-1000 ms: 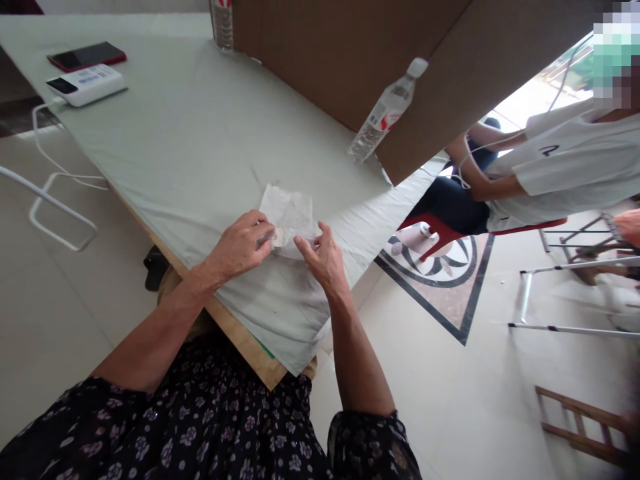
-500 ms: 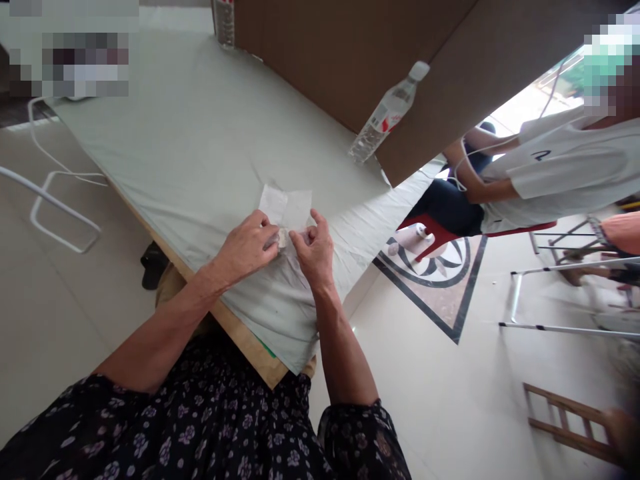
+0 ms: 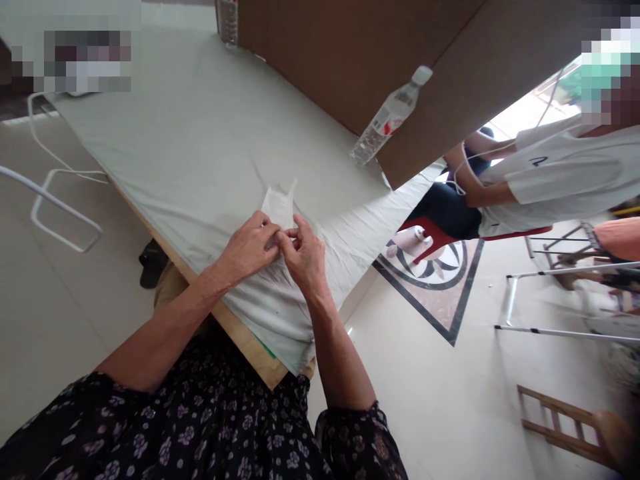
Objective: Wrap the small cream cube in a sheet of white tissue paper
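Note:
A thin white sheet [image 3: 279, 205], tissue-like with one side raised, extends from between my hands over the cloth-covered table [image 3: 200, 147]. My left hand [image 3: 253, 243] pinches its near part, the fingers curled and closed. Against those fingertips, my right hand [image 3: 303, 253] also pinches, its thumb and index finger pressed together at the sheet. The part of the sheet under my fingers is hidden, and whether anything small lies inside it I cannot tell.
A clear plastic bottle [image 3: 393, 117] stands by a large brown cardboard box [image 3: 345, 60]. Another bottle [image 3: 229, 23] is at the box's far left. To the right, a person in a white shirt [image 3: 560, 167] sits on a red stool [image 3: 435, 233]. A metal frame [image 3: 510, 300] stands on the floor.
My right hand has moved left, up against my left hand. The sheet's right half, spread flat before, has been folded inward, so the sheet looks narrower.

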A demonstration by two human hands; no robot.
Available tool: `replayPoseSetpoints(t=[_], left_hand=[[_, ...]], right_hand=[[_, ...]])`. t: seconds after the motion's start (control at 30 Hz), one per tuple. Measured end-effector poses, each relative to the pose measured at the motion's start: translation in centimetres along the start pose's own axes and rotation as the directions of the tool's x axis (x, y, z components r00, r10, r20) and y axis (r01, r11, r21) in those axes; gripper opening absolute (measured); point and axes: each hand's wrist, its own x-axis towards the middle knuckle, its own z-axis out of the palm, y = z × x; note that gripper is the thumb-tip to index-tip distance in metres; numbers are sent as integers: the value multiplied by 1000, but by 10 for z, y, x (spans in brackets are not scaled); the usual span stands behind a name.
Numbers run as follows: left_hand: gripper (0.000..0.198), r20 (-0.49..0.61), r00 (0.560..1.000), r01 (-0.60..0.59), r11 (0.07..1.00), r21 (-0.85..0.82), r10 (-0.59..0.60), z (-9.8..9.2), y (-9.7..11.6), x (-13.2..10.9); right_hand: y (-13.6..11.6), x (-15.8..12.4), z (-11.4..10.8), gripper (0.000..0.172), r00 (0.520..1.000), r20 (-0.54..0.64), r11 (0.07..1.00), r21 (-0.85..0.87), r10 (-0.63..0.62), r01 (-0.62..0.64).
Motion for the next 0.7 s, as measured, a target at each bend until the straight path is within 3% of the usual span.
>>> replayPoseSetpoints(t=[0.13,0.3,0.43,0.57,0.7], left_hand=[[27,-61,998,-17,997,-78,12,4,-4,-2],[46,-162,986,1,961,-278,-48,6,-9,-7],[22,-294,936,102,948,-302,-194,10,-5,-7],[19,-216,947,172,943,-286,-238,12,0,-2],[19,-129,962,197,938,-286,-242,10,1,3]], right_hand=[[3,-4,-7,46,990,101,995,26,-96,94],[2,-3,-10,63,961,230,980,-92,-154,179],[-3,-3,-10,67,956,260,959,-208,-133,190],[-3,-2,-13,73,947,283,964,-174,-148,203],[5,8,-25,72,934,321,987,27,-157,157]])
